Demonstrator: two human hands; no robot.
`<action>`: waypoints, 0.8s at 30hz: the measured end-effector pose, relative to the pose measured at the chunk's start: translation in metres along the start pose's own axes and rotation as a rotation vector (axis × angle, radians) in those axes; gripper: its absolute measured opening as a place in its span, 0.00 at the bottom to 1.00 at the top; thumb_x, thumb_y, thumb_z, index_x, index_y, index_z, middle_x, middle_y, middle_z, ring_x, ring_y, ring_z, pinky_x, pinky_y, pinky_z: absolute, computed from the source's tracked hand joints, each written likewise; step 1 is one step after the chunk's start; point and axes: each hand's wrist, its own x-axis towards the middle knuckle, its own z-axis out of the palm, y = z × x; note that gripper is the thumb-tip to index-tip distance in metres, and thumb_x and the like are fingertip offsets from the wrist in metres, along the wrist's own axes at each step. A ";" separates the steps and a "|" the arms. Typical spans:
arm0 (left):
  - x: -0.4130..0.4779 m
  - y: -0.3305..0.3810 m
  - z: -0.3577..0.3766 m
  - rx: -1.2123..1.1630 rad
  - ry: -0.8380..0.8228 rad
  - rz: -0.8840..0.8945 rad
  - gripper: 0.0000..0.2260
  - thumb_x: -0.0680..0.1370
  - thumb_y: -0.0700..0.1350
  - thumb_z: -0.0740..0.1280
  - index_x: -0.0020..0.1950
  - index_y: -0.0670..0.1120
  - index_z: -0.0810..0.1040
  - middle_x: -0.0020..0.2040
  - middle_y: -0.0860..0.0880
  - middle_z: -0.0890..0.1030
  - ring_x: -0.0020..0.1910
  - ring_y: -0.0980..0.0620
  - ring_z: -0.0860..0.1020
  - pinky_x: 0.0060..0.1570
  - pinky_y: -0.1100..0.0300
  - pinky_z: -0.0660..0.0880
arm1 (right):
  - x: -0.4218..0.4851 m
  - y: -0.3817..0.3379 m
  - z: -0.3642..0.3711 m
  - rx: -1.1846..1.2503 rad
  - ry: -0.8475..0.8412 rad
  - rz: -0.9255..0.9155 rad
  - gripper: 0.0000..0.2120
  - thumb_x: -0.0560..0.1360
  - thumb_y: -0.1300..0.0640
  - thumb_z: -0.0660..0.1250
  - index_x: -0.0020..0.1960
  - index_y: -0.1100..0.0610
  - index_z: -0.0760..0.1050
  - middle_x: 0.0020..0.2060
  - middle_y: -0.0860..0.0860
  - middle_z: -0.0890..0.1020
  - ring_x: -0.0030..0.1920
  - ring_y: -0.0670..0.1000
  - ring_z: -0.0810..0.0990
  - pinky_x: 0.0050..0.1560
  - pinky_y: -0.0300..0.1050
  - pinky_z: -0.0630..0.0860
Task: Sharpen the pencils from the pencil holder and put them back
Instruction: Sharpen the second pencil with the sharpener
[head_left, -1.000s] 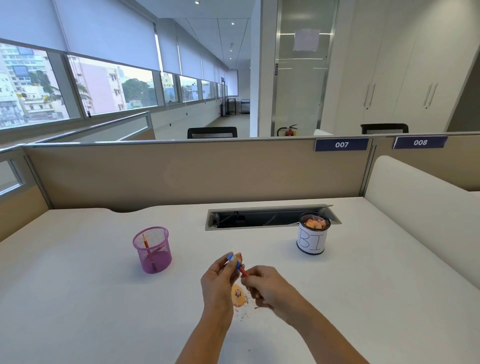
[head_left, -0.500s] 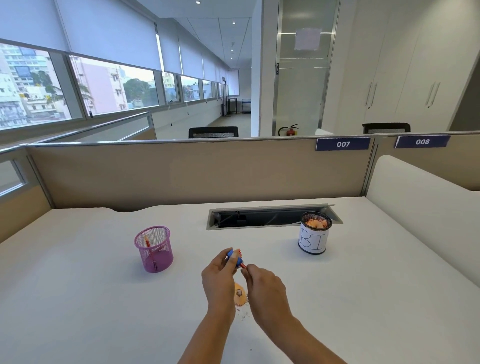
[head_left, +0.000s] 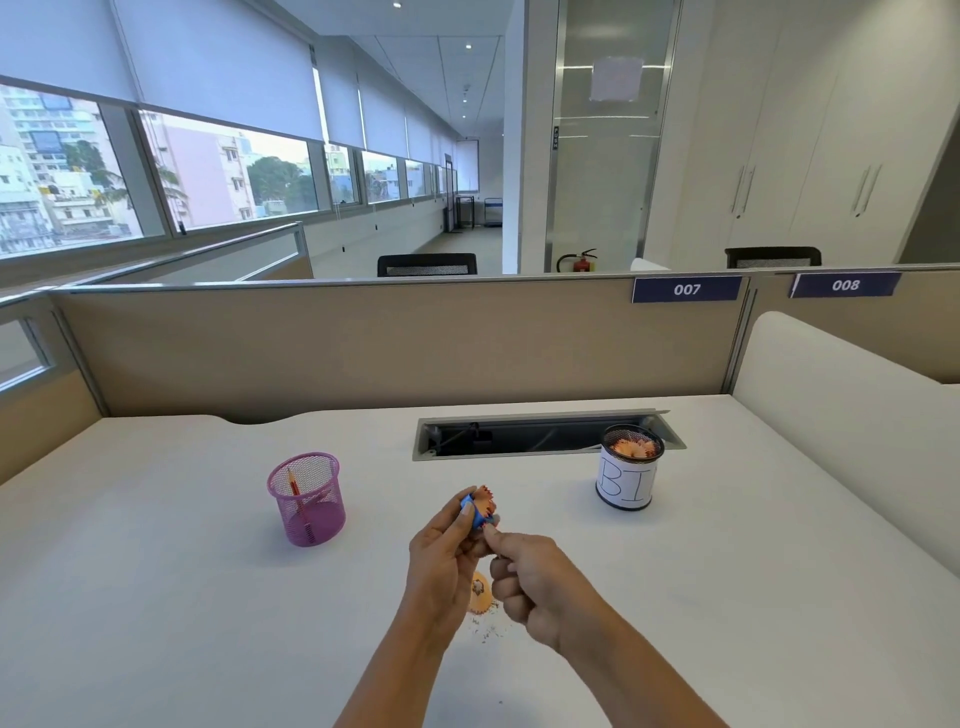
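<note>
Standing on the left part of the white desk (head_left: 156, 597), the pink mesh pencil holder (head_left: 306, 501) is upright and well apart from both hands. Inside it one red pencil (head_left: 294, 482) leans against the wall, with its sharpened tip pointing up.

Near the middle of the desk is the left hand (head_left: 441, 553). Its thumb and fingers are curled around a small blue sharpener (head_left: 469, 512) and grip it at the fingertips. A fan-shaped curl of shaving (head_left: 485, 500), pale with a red edge, sticks out from the top of the sharpener.

Just to the right, the right hand (head_left: 540, 587) meets the left one at the fingertips. Its fingers are bent into a loose fist, and the thumb and index finger pinch the held pencil (head_left: 489, 527) right at the sharpener. Only a very short reddish piece of this pencil is visible; the rest is hidden inside the hand.

Below the two hands, an orange shaving (head_left: 479, 597) lies on the desk with small dark crumbs around it.

Further right and toward the back stands a dark mesh cup (head_left: 626, 483), wrapped in white paper with the letters "BI". It contains more shavings (head_left: 631, 447). Directly behind it is the open cable slot (head_left: 519, 436) in the desk. Behind that, the beige partition (head_left: 363, 353) carries the labels 007 (head_left: 687, 289) and 008 (head_left: 845, 285).
</note>
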 end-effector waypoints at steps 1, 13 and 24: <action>-0.001 0.000 0.000 -0.050 -0.009 -0.019 0.10 0.78 0.36 0.58 0.51 0.41 0.78 0.37 0.47 0.85 0.37 0.53 0.83 0.37 0.64 0.80 | 0.000 -0.002 -0.001 0.105 -0.039 0.059 0.14 0.80 0.56 0.59 0.38 0.60 0.72 0.16 0.45 0.61 0.15 0.41 0.56 0.13 0.29 0.52; 0.002 -0.006 -0.007 -0.102 0.074 -0.029 0.09 0.76 0.37 0.61 0.51 0.41 0.79 0.37 0.46 0.85 0.36 0.52 0.83 0.38 0.62 0.80 | 0.007 -0.001 -0.007 0.115 -0.178 0.109 0.11 0.78 0.60 0.61 0.37 0.59 0.72 0.19 0.47 0.62 0.16 0.41 0.57 0.14 0.30 0.53; 0.003 -0.014 0.009 0.199 0.538 0.198 0.04 0.71 0.42 0.71 0.44 0.46 0.78 0.41 0.45 0.81 0.43 0.47 0.79 0.44 0.60 0.74 | 0.038 0.031 -0.020 -1.503 0.309 -0.914 0.13 0.61 0.58 0.80 0.43 0.55 0.80 0.30 0.47 0.78 0.25 0.44 0.69 0.24 0.26 0.56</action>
